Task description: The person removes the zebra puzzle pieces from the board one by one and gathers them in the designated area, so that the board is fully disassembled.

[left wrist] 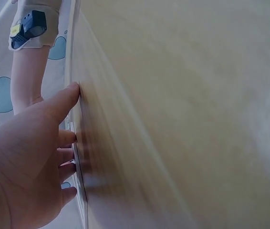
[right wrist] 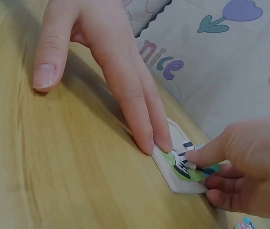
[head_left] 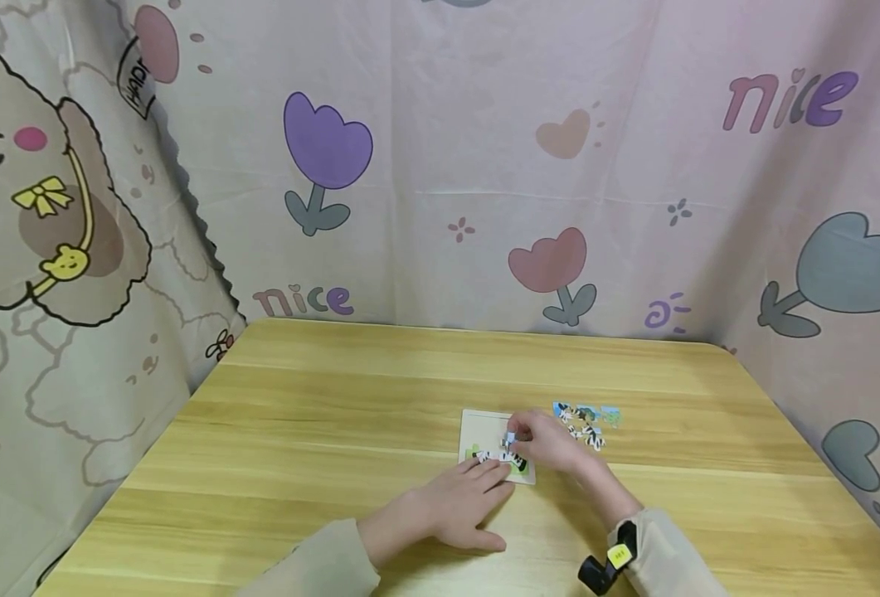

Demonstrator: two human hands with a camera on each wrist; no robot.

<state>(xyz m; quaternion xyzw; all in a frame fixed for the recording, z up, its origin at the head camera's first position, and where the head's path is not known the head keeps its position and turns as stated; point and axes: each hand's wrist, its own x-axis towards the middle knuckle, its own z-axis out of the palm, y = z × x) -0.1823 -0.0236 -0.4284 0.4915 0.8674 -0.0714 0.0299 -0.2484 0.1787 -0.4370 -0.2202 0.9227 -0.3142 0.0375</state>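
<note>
A white puzzle tray (head_left: 477,427) lies on the wooden table, its near part filled with green and zebra-striped pieces (right wrist: 182,164). My left hand (head_left: 462,502) lies flat with its fingers spread, fingertips resting on the tray's near edge. In the left wrist view that hand (left wrist: 30,157) is seen from the side, thumb on the tabletop. Over the tray's right side, my right hand (head_left: 547,444) pinches a small puzzle piece (head_left: 510,438) between thumb and fingers. The right wrist view shows this hand (right wrist: 254,167) low at the tray, its fingers partly covering the piece.
Several loose puzzle pieces (head_left: 587,419) in blue, green and black-and-white lie right of the tray, behind the right hand. A black wrist camera (head_left: 607,560) is strapped at the right sleeve. A printed curtain (head_left: 447,166) hangs behind the wooden table (head_left: 298,414).
</note>
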